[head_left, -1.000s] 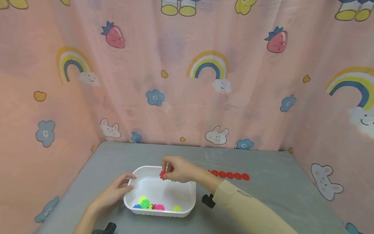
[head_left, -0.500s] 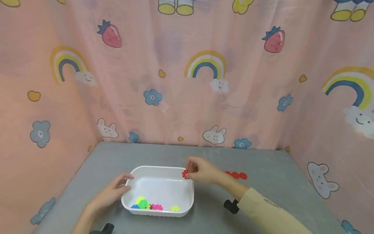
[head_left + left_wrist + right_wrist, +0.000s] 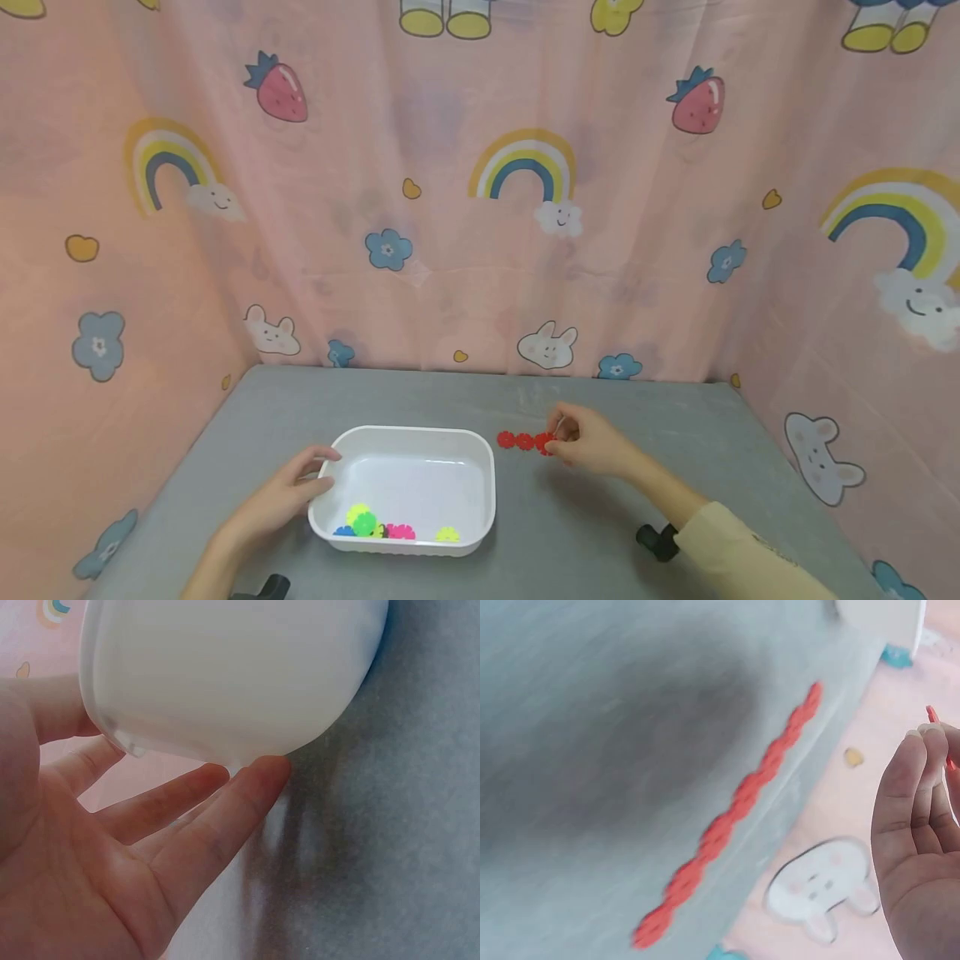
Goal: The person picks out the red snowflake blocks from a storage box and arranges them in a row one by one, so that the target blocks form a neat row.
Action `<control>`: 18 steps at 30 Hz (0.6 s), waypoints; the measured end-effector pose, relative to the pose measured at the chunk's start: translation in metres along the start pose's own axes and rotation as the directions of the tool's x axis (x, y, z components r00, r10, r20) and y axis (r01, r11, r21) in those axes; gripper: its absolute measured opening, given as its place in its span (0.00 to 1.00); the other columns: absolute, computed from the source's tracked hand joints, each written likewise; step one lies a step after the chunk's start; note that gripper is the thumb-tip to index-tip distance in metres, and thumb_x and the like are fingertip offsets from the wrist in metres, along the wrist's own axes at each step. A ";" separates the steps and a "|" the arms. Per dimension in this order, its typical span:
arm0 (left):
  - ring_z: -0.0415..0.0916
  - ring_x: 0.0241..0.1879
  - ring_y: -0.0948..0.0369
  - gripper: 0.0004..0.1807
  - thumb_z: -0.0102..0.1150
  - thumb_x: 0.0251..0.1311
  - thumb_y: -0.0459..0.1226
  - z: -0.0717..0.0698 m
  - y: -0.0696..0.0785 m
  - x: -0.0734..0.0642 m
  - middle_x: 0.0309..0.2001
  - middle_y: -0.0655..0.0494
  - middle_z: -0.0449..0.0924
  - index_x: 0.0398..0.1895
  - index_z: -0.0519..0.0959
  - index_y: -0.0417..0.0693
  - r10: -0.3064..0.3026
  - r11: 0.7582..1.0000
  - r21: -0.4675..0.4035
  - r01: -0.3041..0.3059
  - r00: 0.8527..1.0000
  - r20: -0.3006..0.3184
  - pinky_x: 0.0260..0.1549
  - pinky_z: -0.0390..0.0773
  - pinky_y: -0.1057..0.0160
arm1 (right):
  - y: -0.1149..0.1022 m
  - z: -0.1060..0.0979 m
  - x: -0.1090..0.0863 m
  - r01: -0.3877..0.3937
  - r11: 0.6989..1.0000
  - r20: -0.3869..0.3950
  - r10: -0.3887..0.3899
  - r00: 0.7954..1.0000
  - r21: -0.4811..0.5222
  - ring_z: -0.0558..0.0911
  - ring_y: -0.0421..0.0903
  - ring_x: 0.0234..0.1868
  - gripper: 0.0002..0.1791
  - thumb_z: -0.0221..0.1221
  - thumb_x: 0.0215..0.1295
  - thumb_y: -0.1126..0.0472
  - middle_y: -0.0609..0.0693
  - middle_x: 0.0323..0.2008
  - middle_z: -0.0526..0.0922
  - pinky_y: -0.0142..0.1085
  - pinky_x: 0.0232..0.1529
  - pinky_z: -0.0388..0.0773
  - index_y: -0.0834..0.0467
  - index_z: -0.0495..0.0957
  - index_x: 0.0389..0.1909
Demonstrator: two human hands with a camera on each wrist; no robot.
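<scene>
My left hand (image 3: 288, 486) holds the left side of a white plastic basin (image 3: 406, 433). In the left wrist view, straight fingers (image 3: 225, 836) lie against the basin's outer wall, and one digit reaches over its rim. A red snowflake building disc (image 3: 931, 714) is pinched between the thumb and fingers of my right hand (image 3: 596, 443), mostly covered by them. That hand is above the table at the right part of a line of several red snowflake discs (image 3: 516, 440). Yellow, green (image 3: 364, 524), blue and pink discs (image 3: 401, 532) lie along the basin's near side.
The grey table (image 3: 637, 408) meets a pink patterned curtain (image 3: 465, 300) at its back and sides. A black strap mount (image 3: 657, 542) sits at my right wrist, and another (image 3: 272, 588) at my left.
My right hand has carried the red disc from over the basin rightward to the red line. My left hand has stayed at the basin's left rim.
</scene>
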State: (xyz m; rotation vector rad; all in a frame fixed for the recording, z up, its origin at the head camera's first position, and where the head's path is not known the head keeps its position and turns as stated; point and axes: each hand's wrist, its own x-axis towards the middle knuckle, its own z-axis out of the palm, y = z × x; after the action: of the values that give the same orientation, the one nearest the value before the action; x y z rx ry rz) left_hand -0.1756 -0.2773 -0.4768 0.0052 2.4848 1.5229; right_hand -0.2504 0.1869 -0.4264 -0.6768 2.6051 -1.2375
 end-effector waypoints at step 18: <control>0.70 0.63 0.34 0.22 0.58 0.72 0.43 0.000 0.000 0.000 0.68 0.30 0.65 0.64 0.69 0.47 0.000 1.000 0.016 0.000 1.000 0.004 0.55 0.76 0.35 | 0.067 -0.051 -0.041 -0.101 0.989 -0.144 0.116 0.983 0.106 0.81 0.54 0.25 0.12 0.64 0.67 0.67 0.61 0.27 0.81 0.43 0.30 0.83 0.67 0.72 0.44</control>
State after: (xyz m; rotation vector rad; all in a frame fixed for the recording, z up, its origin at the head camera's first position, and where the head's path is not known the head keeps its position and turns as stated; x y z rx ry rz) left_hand -0.1757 -0.2771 -0.4767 0.0100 2.4938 1.5018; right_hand -0.2534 0.2786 -0.4463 -0.4326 2.6370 -1.4228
